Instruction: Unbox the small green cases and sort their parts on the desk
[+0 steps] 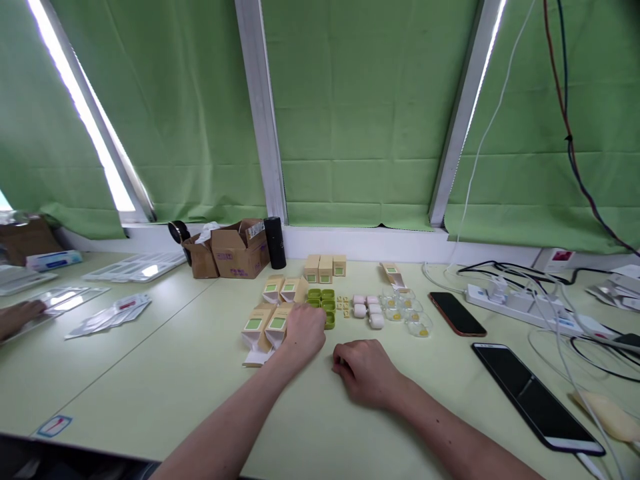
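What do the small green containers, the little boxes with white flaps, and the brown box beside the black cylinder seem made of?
Green containers: probably plastic, smooth; the colour looks even. Little boxes: likely thin card, matte, with folded flaps. Brown box: apparently cardboard, dull, with bent flaps and printing.

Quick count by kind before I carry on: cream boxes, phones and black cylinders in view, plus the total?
Cream boxes: 8 (4 by the left hand, 3 in the back row, 1 apart)
Phones: 2
Black cylinder: 1
Total: 11
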{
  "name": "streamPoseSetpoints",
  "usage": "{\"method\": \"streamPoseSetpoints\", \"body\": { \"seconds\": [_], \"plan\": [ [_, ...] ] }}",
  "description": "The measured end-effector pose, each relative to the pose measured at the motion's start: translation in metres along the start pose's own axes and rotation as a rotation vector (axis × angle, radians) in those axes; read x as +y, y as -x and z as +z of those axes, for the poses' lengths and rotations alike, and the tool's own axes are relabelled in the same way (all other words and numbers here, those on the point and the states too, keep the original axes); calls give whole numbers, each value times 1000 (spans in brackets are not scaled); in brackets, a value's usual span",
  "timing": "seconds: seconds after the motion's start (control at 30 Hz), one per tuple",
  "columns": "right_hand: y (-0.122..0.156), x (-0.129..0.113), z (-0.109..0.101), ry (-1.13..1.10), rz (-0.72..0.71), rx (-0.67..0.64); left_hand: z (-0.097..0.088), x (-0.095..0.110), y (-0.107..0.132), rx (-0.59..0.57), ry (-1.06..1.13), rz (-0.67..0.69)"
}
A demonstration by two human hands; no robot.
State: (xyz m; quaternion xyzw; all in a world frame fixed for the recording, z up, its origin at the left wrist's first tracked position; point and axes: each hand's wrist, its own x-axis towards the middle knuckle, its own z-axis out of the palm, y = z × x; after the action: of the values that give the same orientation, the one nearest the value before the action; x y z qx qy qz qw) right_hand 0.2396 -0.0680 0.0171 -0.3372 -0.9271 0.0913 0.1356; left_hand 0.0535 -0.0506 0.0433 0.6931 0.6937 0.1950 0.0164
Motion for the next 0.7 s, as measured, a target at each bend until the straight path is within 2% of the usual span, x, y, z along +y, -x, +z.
{"method": "streamPoseSetpoints", "body": {
  "seconds": [0.53,0.7],
  "plan": [
    [0,0,2,-7,-5,8,0,-1,0,40,87,-33],
    [0,0,1,1,5,-14,-8,0,-1,77,116,-36]
  ]
}}
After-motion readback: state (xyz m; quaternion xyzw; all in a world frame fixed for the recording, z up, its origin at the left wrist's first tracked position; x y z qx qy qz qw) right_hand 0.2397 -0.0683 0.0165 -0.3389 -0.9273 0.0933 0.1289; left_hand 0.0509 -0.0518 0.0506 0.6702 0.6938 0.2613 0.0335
